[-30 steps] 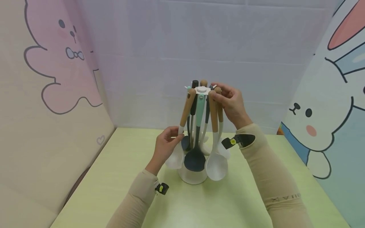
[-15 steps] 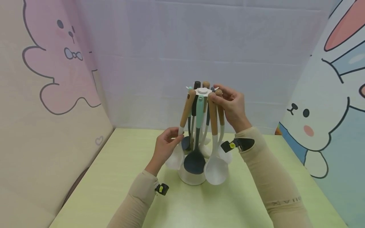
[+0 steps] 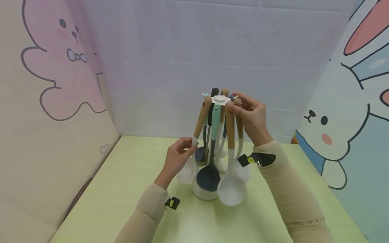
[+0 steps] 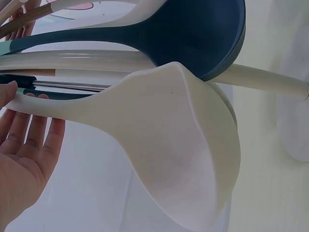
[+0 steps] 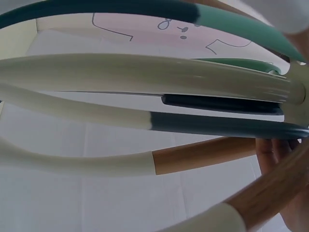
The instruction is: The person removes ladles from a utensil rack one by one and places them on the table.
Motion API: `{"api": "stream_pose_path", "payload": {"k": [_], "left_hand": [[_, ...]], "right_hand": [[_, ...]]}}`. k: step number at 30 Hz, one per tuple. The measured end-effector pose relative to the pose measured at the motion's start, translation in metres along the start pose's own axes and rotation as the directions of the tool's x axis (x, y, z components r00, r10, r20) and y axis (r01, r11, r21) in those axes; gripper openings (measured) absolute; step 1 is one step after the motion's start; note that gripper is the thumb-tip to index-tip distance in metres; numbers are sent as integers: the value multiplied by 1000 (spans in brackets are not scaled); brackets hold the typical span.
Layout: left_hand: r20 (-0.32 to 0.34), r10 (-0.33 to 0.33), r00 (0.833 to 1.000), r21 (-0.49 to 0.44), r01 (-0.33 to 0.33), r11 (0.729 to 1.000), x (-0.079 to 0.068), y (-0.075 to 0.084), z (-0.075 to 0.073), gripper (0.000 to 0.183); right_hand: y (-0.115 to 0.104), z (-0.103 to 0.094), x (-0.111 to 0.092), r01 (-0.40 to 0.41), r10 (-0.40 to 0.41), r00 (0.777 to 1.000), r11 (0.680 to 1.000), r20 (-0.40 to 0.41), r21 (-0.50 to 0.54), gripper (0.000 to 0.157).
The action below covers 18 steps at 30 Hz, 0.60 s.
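Note:
A white utensil stand (image 3: 220, 98) is ringed by hanging kitchen tools. My left hand (image 3: 177, 157) pinches the white neck of a wooden-handled ladle (image 4: 159, 125) on the stand's left side. Up at the right, my right hand (image 3: 255, 116) grips the top of another wooden handle, that of a white ladle (image 3: 231, 192) facing me; its fingers reach behind, beside a second wooden handle (image 3: 240, 126). Between them hangs a dark blue ladle (image 3: 208, 178) with a mint-green handle. In the right wrist view the fingers are partly hidden behind handles.
The stand's round white base (image 3: 204, 194) rests on the pale yellow-green table (image 3: 146, 148). More tools hang at the back, including a black-handled one (image 3: 214, 91). Behind stands a plain pale backdrop (image 3: 170, 84), with cartoon-printed panels at both sides.
The stand's top and the hanging tools have shifted slightly right and nearer in the head view. The front white ladle hangs lower and closer, my right hand moving with it. Both holds stay the same.

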<state>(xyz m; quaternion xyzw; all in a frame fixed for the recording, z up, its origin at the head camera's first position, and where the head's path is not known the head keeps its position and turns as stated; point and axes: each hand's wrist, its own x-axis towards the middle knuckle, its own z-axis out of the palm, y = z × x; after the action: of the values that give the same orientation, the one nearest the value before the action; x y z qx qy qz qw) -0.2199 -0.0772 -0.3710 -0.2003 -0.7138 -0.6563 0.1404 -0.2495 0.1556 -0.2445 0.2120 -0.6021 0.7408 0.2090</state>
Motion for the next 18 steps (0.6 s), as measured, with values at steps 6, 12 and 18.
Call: {"api": "stream_pose_path", "payload": {"k": [6, 12, 18], "left_hand": [[32, 9, 999, -5, -9, 1000, -6, 1, -1, 26], [60, 9, 998, -2, -9, 1000, -15, 5, -1, 26], [81, 3, 997, -9, -2, 1000, -23, 9, 1, 27]], "right_hand": [[-6, 0, -8, 11, -10, 1000, 999, -4, 47, 27], [-13, -2, -17, 9, -9, 1000, 998, -8, 55, 29], [-20, -5, -25, 11, -11, 1000, 998, 0, 59, 29]]}}
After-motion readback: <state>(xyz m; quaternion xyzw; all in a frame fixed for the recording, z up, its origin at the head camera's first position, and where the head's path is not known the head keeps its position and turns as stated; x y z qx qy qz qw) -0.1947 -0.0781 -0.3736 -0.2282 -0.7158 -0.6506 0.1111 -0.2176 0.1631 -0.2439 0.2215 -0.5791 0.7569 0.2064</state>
